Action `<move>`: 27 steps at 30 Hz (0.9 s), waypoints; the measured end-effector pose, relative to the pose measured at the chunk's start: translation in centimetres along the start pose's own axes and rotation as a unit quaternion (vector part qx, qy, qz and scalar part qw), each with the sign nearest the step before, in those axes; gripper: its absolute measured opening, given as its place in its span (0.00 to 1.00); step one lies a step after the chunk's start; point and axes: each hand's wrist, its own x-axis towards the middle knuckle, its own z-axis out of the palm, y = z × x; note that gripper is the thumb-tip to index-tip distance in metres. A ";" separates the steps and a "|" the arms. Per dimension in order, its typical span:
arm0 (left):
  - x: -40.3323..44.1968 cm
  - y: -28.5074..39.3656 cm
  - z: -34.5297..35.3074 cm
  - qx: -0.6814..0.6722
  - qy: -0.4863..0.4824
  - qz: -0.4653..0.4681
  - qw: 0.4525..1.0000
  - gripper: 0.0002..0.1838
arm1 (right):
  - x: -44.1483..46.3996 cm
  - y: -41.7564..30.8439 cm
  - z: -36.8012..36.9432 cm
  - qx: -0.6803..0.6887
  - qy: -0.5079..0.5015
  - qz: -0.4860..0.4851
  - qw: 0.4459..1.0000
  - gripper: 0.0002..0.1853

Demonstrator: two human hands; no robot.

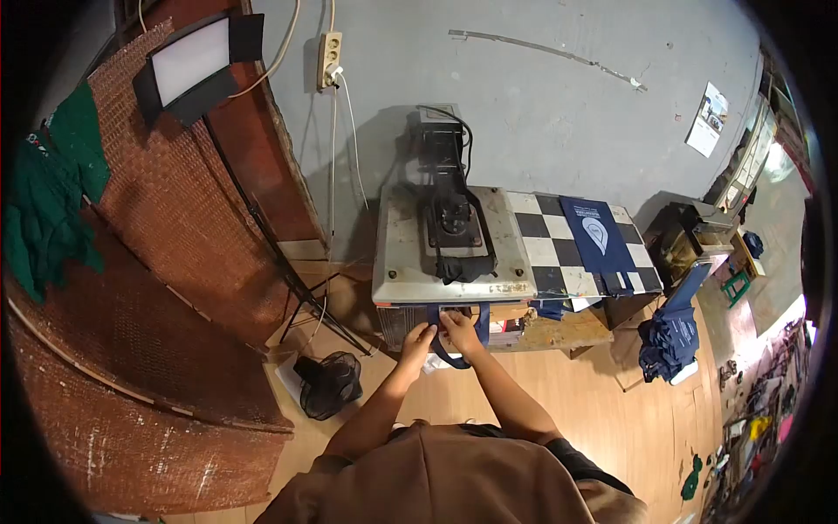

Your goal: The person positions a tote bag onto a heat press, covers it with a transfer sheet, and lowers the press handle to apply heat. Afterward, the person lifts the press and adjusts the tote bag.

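Observation:
Both hands are at the front edge of a heat press (pixel 393 253) with a broad metal top. Navy cloth hangs out from under its upper plate, and a navy strap (pixel 447 356) loops down below my hands; it looks like a tote bag's handle. My left hand (pixel 418 344) is closed, its fingertips pinching the navy cloth on the left. Beside it, my right hand (pixel 461 335) pinches the cloth too, thumb on top. Most of the cloth is hidden inside the press.
Right of the press, a printed navy bag (pixel 597 234) lies on a checkered tabletop (pixel 550 229). More navy bags (pixel 670 345) are heaped farther right. A lamp (pixel 190 68) on a stand and a black fan (pixel 330 384) are on the left. A power strip (pixel 329 59) hangs on the wall.

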 end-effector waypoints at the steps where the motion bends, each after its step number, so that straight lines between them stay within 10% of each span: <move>1: -0.1 -0.5 -0.2 -0.005 -0.009 -0.011 1.000 0.14 | 0.0 -1.0 0.5 0.078 -0.003 0.039 0.996 0.12; 13: -0.4 -3.7 -2.6 -0.016 0.037 0.018 0.999 0.09 | 0.0 -1.4 3.3 0.189 0.009 0.025 0.982 0.05; 16: 1.0 -4.2 -3.9 0.106 0.040 0.191 0.975 0.08 | -0.3 -1.0 3.0 0.163 -0.007 -0.006 0.987 0.03; 27: -0.4 5.8 -0.1 0.404 -0.086 0.384 0.826 0.22 | -2.0 -2.0 1.1 -0.177 0.020 -0.177 0.968 0.14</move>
